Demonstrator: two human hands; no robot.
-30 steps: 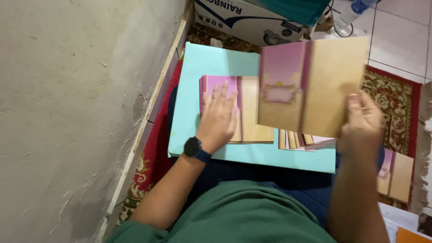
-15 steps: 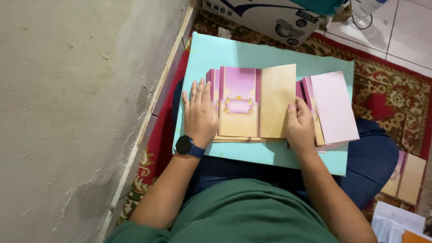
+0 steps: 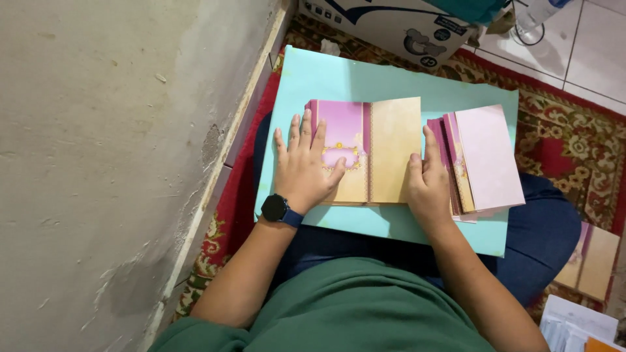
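- Your forearms are reaching forward from your green top, both hands lying palm-down on the board across your lap.
- Your left hand (image 3: 305, 163), a dark watch (image 3: 276, 208) on its wrist, is pressing flat with fingers spread on the purple side of the open card (image 3: 372, 146); its thumb is lying across the gold-framed emblem.
- Your right hand (image 3: 427, 182) is resting at the card's tan right edge, fingers together and pointing away from you, thumb tucked along the edge.
- The card is lying opened out on the turquoise board (image 3: 365, 75), topping a stack whose lower edges are barely showing.
- Just right of your right hand, a stack of pink cards (image 3: 486, 160) is lying fanned, partly hiding its lower cards.
- Farther off, a cardboard box (image 3: 391, 26) is being cut off by the frame's top edge.
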